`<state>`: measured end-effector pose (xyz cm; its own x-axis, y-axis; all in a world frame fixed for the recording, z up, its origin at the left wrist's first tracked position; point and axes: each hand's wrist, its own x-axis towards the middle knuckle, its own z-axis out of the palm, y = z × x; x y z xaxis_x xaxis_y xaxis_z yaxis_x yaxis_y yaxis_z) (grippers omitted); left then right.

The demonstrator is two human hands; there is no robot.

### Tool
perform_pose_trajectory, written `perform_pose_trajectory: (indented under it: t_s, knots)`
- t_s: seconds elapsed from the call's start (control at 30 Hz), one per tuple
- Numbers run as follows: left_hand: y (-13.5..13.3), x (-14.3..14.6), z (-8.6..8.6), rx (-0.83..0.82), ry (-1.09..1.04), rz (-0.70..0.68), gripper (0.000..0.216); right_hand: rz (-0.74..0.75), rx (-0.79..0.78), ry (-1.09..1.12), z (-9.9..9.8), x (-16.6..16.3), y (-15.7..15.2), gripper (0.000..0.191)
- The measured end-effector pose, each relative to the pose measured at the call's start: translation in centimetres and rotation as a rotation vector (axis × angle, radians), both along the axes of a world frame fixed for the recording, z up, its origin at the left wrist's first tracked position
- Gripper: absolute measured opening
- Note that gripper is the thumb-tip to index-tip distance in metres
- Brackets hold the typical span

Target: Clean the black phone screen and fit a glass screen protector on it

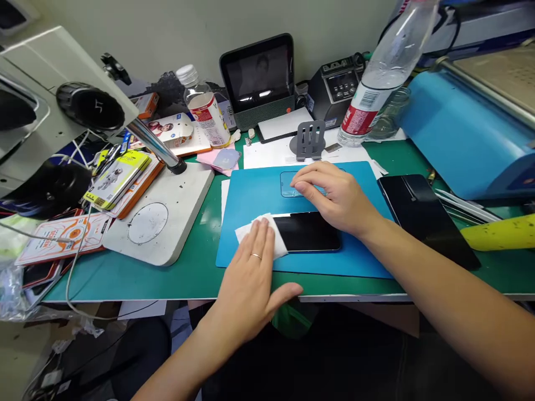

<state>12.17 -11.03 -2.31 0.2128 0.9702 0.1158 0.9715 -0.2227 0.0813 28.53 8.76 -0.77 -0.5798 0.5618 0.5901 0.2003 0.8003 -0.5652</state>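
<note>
My left hand [253, 278] lies flat with fingers stretched out, pressing a white wipe [279, 236] onto the left end of a phone. The phone [311, 233] rests face up, its black screen showing to the right of the wipe. Over the mat just behind the phone is my right hand [336, 195], its fingers curled and the thumb close to the index finger. What that pinch holds, if anything, cannot be made out. Below those fingertips a clear screen protector [287, 191] with a dark outline lies partly covered. All this is on a blue mat [244, 192].
On the left stands a white stand base [188, 211] beside stacked boxes [119, 178]. Behind the mat are a grey phone holder [310, 140], a small bottle [207, 108] and a large bottle [376, 83]. A black panel [426, 223] and a blue machine [460, 133] occupy the right.
</note>
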Motion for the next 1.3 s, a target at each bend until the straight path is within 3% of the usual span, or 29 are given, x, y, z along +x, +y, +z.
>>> perform_pose_trajectory:
  t_s: [0.13, 0.3, 0.4, 0.57, 0.77, 0.9, 1.0, 1.1, 1.2, 1.3]
  knots:
    - [0.1, 1.6, -0.5, 0.054, 0.036, 0.096, 0.101, 0.001, -0.011, 0.013, -0.1, 0.1, 0.1, 0.022]
    - [1.0, 7.9, -0.6, 0.059, 0.035, 0.034, 0.116, -0.007, -0.027, 0.036, 0.0, 0.1, 0.1, 0.021]
    - [1.4, 9.4, -0.3, 0.068, 0.025, 0.010, 0.117, -0.012, -0.033, 0.028, 0.1, 0.0, 0.1, 0.020]
    - [0.7, 5.1, -0.1, 0.038, -0.006, -0.083, 0.107, -0.028, -0.027, 0.048, 0.1, 0.1, 0.1, 0.019]
    - [-0.5, -1.4, -0.5, 0.004, 0.001, 0.081, 0.085, -0.050, 0.014, 0.086, 0.4, 0.2, -0.4, 0.022]
    - [0.4, 0.3, -0.4, 0.010, -0.013, 0.121, 0.079, -0.068, 0.040, 0.101, 0.3, 0.2, -0.3, 0.025]
    - [1.3, 3.3, 0.0, -0.001, -0.055, 0.010, 0.083, -0.085, 0.046, 0.106, 0.3, 0.3, -0.2, 0.025]
    - [2.1, 4.9, 0.4, -0.015, -0.117, -0.098, 0.072, -0.100, 0.064, 0.132, 0.4, 0.4, -0.2, 0.024]
    - [2.2, 3.9, 0.7, 0.047, -0.204, -0.108, 0.055, -0.118, 0.093, 0.151, 0.8, 0.5, -0.4, 0.026]
    - [1.9, 1.6, 0.8, 0.130, -0.291, -0.129, 0.054, -0.124, 0.117, 0.170, 1.0, 0.5, -0.7, 0.027]
